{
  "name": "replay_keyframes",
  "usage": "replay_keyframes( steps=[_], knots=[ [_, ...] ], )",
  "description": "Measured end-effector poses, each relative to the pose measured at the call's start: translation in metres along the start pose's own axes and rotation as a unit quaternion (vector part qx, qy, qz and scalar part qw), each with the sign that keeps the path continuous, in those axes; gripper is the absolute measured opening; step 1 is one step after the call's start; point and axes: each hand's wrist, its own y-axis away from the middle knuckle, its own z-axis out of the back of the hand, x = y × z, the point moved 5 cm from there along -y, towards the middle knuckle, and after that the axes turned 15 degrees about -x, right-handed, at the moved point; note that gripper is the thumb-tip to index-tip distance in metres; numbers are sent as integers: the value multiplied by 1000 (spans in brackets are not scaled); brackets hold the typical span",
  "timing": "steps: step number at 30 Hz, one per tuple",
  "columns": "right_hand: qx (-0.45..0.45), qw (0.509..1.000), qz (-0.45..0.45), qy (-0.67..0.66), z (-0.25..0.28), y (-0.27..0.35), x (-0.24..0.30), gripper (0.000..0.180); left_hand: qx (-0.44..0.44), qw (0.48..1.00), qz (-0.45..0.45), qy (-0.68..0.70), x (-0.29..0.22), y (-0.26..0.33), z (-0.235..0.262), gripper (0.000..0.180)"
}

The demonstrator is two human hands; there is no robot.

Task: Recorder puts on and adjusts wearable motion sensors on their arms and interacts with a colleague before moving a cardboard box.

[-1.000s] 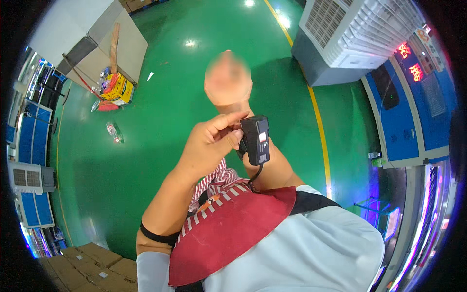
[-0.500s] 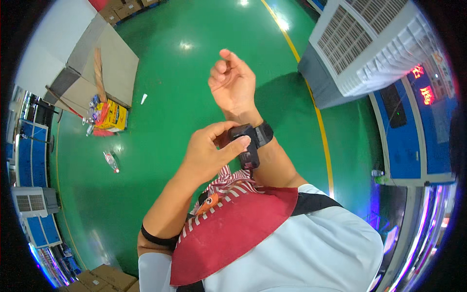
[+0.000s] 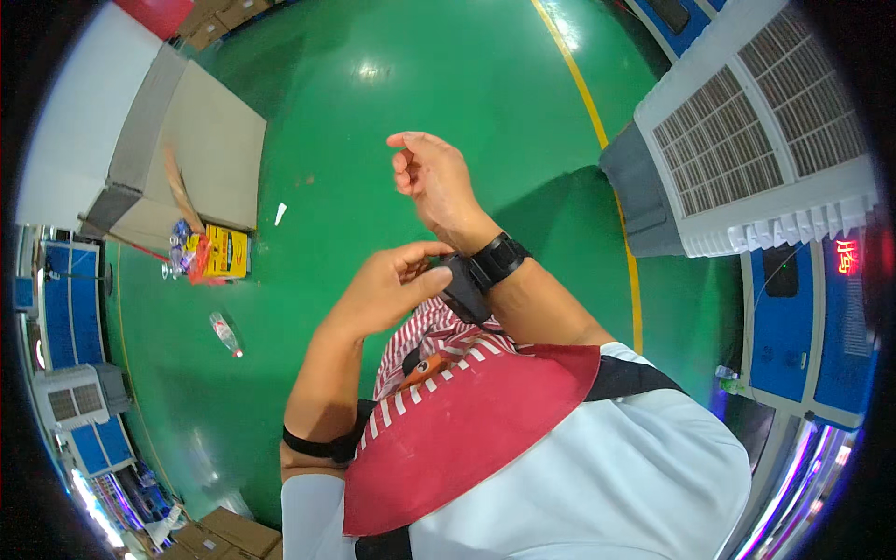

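Observation:
A black boxy device sits on the inner side of my right forearm, held near the wrist by a black strap. My left hand grips its left edge, thumb on the near face and fingers curled behind. Raised in front of me is my right hand, palm side partly toward me. Its fingers are loosely bent and apart, with nothing in them. A thin dark cable appears to run from the device's lower end toward the red-and-white striped apron.
A large air cooler stands at right, beside a yellow floor line. To the left are a pale cabinet, a yellow box and a plastic bottle lying on the green floor. Cardboard boxes sit at lower left.
My right hand has come lower and its palm has turned somewhat. My left thumb has slid from the device's face toward its left edge. The device has tilted, and the whole view has shifted.

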Motion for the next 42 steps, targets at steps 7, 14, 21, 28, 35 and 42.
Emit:
replay_keyframes(
  steps=[7, 14, 21, 28, 35, 42],
  knots=[
    [23, 974, 212, 71, -53, -120, 60, 18, 123, 991, -34, 49, -24, -125, 57, 35],
    [-16, 957, 270, 104, -77, -223, 100, 20, 178, 982, -44, 53, -38, -231, 91, 34],
    [-52, 974, 214, 49, -62, -339, 134, 19, 134, 982, -131, -37, -77, -346, 92, 29],
    [17, 977, 139, 164, -52, -442, 149, 19, 21, 993, -99, -66, -113, -465, 72, 21],
    [32, 980, 67, 183, -40, -528, 182, 20, -80, 995, -59, 25, -138, -556, 64, 13],
    [62, 973, 59, 215, -32, -635, 199, 19, -152, 984, -96, -5, -144, -669, 77, 14]
  ],
)
